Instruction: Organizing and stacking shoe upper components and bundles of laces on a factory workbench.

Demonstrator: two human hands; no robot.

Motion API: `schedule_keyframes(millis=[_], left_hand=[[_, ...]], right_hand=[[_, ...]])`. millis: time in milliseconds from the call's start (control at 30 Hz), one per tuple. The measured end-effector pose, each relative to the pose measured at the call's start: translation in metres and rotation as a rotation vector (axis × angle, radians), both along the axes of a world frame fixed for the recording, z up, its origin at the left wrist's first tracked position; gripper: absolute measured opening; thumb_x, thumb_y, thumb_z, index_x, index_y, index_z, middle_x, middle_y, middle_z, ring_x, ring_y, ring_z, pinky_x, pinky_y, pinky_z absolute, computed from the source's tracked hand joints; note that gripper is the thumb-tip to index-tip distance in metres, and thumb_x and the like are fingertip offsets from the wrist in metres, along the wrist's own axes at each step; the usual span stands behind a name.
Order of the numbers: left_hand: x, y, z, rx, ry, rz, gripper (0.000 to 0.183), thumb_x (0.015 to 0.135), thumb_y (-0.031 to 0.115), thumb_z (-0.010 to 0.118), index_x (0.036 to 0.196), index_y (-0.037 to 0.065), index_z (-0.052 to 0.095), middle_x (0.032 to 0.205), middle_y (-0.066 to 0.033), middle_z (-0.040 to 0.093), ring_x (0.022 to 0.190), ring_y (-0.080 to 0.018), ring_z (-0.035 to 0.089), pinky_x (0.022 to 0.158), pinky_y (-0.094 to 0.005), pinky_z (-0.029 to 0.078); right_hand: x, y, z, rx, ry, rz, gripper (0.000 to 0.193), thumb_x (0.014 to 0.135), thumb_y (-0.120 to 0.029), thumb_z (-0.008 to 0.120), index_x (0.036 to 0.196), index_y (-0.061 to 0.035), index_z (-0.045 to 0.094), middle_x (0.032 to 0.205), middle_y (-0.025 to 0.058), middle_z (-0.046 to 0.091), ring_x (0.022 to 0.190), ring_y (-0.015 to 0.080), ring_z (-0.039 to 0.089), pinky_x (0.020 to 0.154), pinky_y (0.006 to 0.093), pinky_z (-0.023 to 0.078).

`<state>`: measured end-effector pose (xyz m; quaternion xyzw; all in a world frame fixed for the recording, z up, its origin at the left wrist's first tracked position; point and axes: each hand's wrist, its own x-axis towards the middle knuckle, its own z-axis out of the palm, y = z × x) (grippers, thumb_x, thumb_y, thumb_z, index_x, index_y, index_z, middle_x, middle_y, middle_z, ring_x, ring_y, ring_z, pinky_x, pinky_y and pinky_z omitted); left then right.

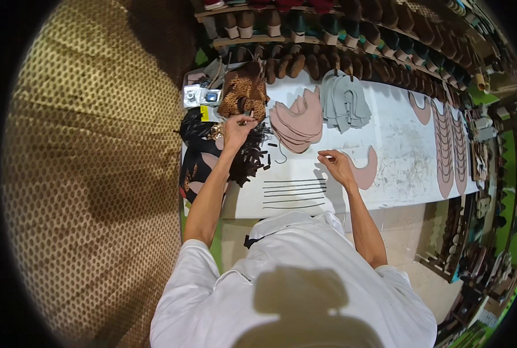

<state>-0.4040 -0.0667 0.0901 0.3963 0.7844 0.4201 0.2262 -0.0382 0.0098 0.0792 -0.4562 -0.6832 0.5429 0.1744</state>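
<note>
A long white surface [397,145] is stretched out in front of the person, and cut shoe pieces are laid on it in sorts, likely so each kind can be found fast. Behind it, shelves [328,40] are filled with rows of shoe forms, kept off the work space but near. At the far right, long pink pieces [447,145] are set side by side in a flat row. In the middle, a stack of pink pieces [298,123] is fanned out, and just beside it a stack of grey pieces [344,100] is piled the same way. A pile of spotted brown pieces [242,93] is kept at the left end, next to a heap of dark scraps [250,156] that looks pushed aside. One single pink piece [364,169] is laid flat and alone on the surface, just beside the right hand [337,167]; this hand is held low over the surface with the fingers bent and partly open, and no thing is seen held in its grip. The left hand [236,130] is raised near the spotted pile, and its fingertips are pinched on a small dark thing [246,120], too small to be told. Thin dark strips [293,194] are lined up in rows close to the body, well apart from the stacks, so they stay straight.
</note>
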Motion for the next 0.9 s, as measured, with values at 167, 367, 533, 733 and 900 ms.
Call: schedule_keyframes(millis=[167,367,533,733,900], left_hand=[[-0.012,0.001,0.075,0.059,-0.309,-0.006,0.028,0.086,0.02,0.085,0.105,0.001,0.078,0.094,-0.0042,0.075,0.085,-0.014,0.067,0.08,-0.0289,0.052],[-0.018,-0.003,0.126,0.045,-0.271,-0.046,0.031,0.088,0.022,0.084,0.11,0.001,0.077,0.099,-0.0061,0.075,0.093,-0.0147,0.068,0.085,-0.0309,0.053],[0.005,-0.001,0.163,0.026,-0.282,-0.266,0.027,0.092,0.021,0.079,0.109,0.001,0.077,0.091,-0.0051,0.075,0.085,-0.0133,0.069,0.08,-0.0306,0.053],[0.023,-0.005,0.145,0.037,-0.384,-0.343,0.027,0.092,0.023,0.081,0.108,0.0,0.079,0.088,-0.0049,0.075,0.072,-0.0088,0.064,0.062,-0.0251,0.049],[0.037,-0.014,0.108,-0.006,-0.444,-0.464,0.029,0.094,0.023,0.08,0.112,0.0,0.079,0.085,-0.003,0.075,0.067,-0.0062,0.06,0.058,-0.0218,0.046]], right_hand=[[-0.041,0.013,0.012,0.093,0.026,0.091,0.034,0.095,-0.028,0.075,0.117,-0.0015,0.077,0.106,0.013,0.076,0.088,0.0215,0.07,0.083,0.0341,0.056],[-0.124,0.032,0.105,0.287,0.142,0.22,0.039,0.099,-0.035,0.07,0.124,-0.0054,0.075,0.121,0.0117,0.074,0.106,0.0202,0.068,0.095,0.036,0.052],[-0.169,0.035,0.156,0.466,0.349,0.2,0.049,0.101,-0.047,0.065,0.129,-0.0083,0.073,0.131,0.0128,0.071,0.117,0.0239,0.065,0.102,0.042,0.048],[-0.157,0.044,0.143,0.039,0.269,0.424,0.048,0.096,-0.038,0.075,0.124,0.0005,0.075,0.1,0.0115,0.079,0.096,0.017,0.071,0.084,0.0326,0.055],[-0.112,0.051,0.115,-0.035,0.225,0.447,0.038,0.097,-0.033,0.077,0.12,-0.003,0.078,0.1,0.0046,0.076,0.095,0.0123,0.068,0.087,0.0299,0.055]])
